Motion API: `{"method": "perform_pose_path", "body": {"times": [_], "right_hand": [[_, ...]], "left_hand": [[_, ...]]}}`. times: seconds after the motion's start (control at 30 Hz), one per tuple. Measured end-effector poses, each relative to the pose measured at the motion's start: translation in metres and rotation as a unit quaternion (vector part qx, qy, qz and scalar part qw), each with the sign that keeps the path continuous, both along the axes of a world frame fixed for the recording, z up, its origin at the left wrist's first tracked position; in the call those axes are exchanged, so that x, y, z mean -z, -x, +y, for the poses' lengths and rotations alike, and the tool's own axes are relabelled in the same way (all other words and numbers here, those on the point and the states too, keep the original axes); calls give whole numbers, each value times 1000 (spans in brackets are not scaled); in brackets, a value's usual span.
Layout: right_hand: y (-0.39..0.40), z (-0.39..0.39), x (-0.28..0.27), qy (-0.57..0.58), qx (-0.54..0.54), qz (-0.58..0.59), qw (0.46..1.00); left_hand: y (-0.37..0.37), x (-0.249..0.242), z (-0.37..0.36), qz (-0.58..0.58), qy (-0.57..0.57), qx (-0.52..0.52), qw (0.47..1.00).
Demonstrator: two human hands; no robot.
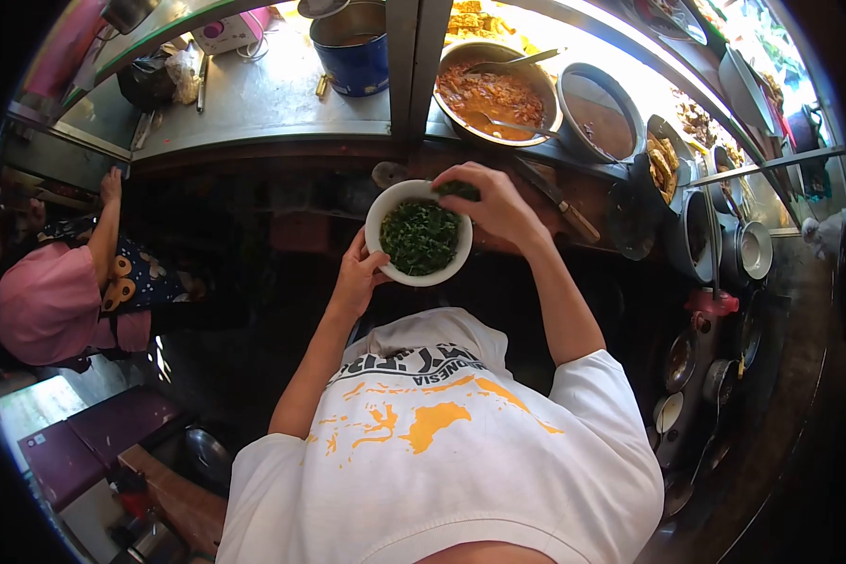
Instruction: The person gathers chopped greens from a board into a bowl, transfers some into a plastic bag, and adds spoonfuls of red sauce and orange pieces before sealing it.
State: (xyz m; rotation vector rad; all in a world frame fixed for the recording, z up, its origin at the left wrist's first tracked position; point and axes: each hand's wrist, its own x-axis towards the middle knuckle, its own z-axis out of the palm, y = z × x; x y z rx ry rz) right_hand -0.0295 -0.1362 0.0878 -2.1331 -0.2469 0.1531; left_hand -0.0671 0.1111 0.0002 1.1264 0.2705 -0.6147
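Note:
In front of my chest is a white bowl filled with chopped green herbs. My left hand grips the bowl at its lower left rim, thumb over the edge. Over the upper right rim, my right hand is closed in a pinch on a clump of the chopped herbs. A knife with a wooden handle lies on the wooden ledge right of that hand.
On the counter stand a pan of red-orange stew with spoons, a pot of brown broth and a blue pot. Pans and a ladle hang or stand at right. A person in a pink top is at left.

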Motion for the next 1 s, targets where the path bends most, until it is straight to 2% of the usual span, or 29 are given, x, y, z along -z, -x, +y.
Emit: {"method": "perform_pose_path", "body": {"times": [0.07, 0.17, 0.27, 0.37, 0.47, 0.5, 0.6, 0.63, 0.77, 0.9, 1.0], "right_hand": [[7, 14, -2, 15, -63, -4, 998], [20, 27, 9, 97, -115, -93, 984], [19, 25, -23, 81, -96, 68, 990], [18, 24, -7, 71, -29, -23, 997], [30, 38, 9, 80, -40, -103, 991], [34, 44, 11, 94, -41, -188, 977], [46, 50, 4, 126, -43, -144, 981], [46, 47, 14, 89, -52, -190, 976], [45, 29, 23, -56, -33, -111, 992], [39, 9, 11, -28, 8, -23, 999], [16, -21, 48, 1, 71, -106, 992]], "left_hand": [[1, -1, -6, -2, 7, 7, 1000], [2, -2, -10, -6, 20, 18, 1000], [3, -1, -10, -6, 24, 26, 999], [4, 2, -7, -4, 24, 30, 999], [6, 2, -6, -1, 27, 32, 999], [8, 2, -5, -1, 24, 32, 999], [15, 5, 0, 3, 15, 35, 999], [17, 6, 2, 4, 12, 38, 999], [28, 11, 11, 26, 20, 59, 998], [38, 20, 16, 47, 23, 75, 996], [43, 26, 19, 59, 39, 92, 993]]}}
